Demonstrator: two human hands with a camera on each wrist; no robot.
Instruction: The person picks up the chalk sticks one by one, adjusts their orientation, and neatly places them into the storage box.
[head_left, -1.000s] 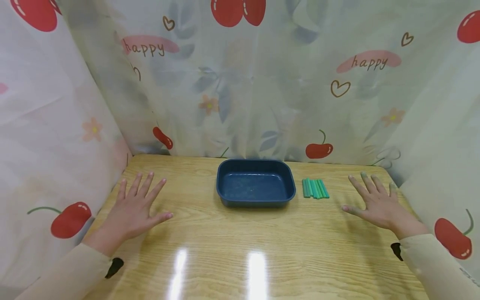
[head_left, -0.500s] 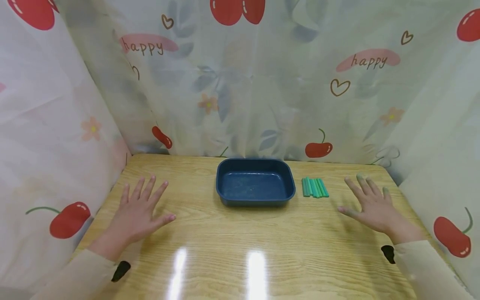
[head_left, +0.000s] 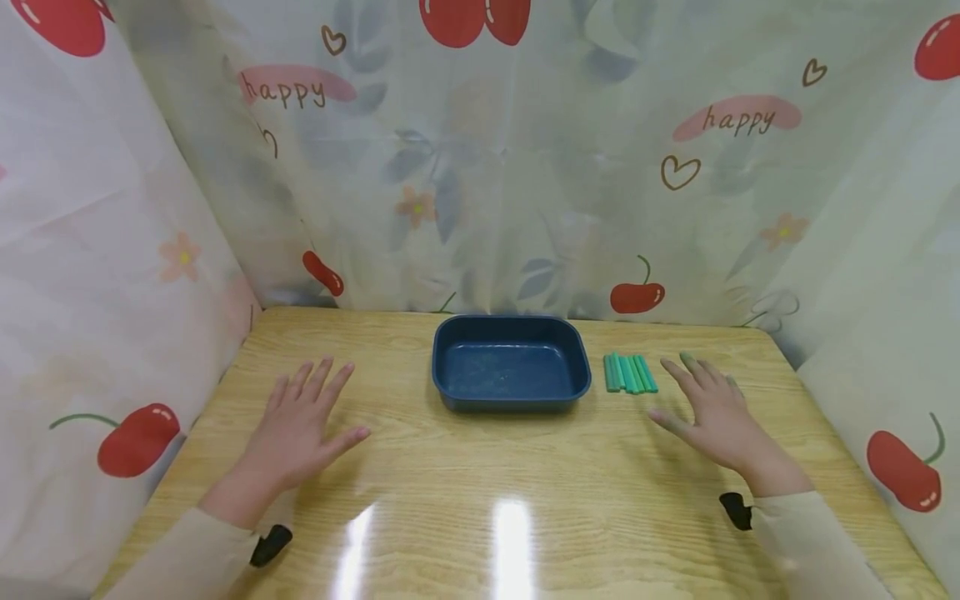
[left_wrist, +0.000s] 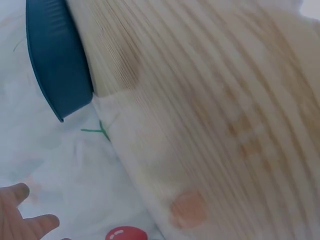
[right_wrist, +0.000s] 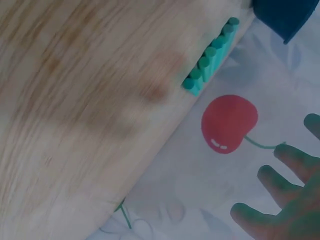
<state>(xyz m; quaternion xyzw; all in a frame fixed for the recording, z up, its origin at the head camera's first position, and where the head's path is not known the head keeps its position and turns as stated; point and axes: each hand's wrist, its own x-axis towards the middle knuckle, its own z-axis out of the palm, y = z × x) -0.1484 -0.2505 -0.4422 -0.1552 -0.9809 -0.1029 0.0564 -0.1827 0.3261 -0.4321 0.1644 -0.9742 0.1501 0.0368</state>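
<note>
Left hand [head_left: 292,442] and right hand [head_left: 720,429], spread and empty, drift inward, bringing untouched green sticks [head_left: 630,375] within the right's apparent reach.

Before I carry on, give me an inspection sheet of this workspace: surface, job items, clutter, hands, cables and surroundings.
Surface: wood-grain table, with two bright reflections on its near part.
Job items: dark blue tray sits upright near the far edge; green sticks lie side by side in a row to its right, apart from it.
Clutter: nothing seen.
Left hand: fingers spread, holding nothing, left of the tray.
Right hand: fingers spread, holding nothing, nearest the green sticks but not touching them.
Cables: nothing seen.
Surroundings: patterned cloth hangs behind and on both sides, with "happy" printed twice on the back.
</note>
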